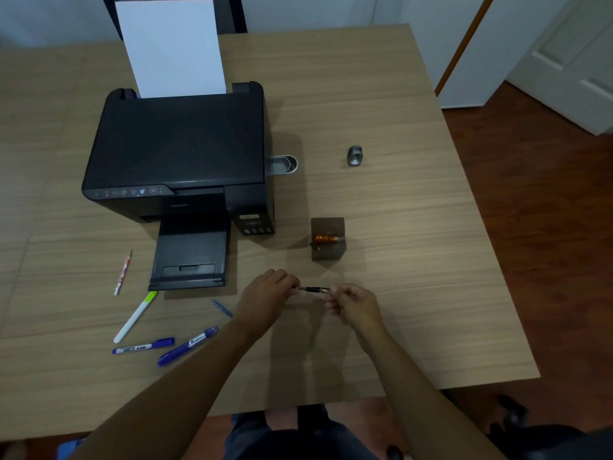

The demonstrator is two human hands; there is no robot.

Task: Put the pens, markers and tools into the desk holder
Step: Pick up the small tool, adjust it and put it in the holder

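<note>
Both my hands grip one black pen (314, 289), left hand (269, 295) and right hand (352, 302) pinching opposite ends, just in front of the desk holder (327, 239). I should release left, tip it upright, then drop it in.
</note>
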